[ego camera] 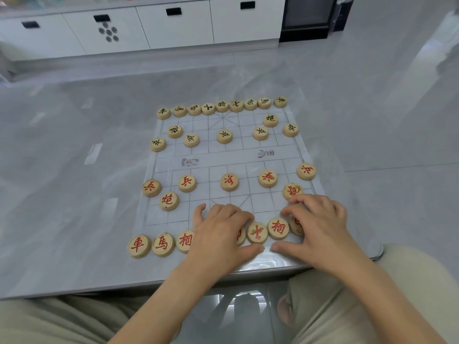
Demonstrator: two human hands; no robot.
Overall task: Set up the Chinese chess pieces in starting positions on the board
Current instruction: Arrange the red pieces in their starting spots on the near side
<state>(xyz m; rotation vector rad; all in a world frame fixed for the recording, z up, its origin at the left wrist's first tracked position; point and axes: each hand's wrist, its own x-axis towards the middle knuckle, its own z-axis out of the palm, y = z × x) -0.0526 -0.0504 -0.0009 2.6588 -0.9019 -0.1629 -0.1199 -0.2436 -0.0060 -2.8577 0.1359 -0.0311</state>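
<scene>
Round pale wooden chess discs point(257, 232), red-lettered, near row of thin translucent board sheet point(248, 160) on grey worktop point(62, 194): light, rigid, likely sliding easily; pinch by rim; left hand point(221, 232) and right hand point(320, 224) flat over row, grip undeterminable.

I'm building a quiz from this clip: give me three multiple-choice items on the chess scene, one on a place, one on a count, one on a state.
1. Where do the black-lettered pieces sit?
A. Far side of the board
B. Near side
C. Off the table

2. How many red soldier pieces stand in the row just past the river?
A. Three
B. Five
C. Seven

3. What are the hands doing?
A. Raised in the air
B. Resting on the near red row
C. Holding a box

Answers:
1 A, the black back row lines the far edge.
2 B, five show, the middle one among them.
3 B, the left hand and right hand cover pieces there.
</scene>
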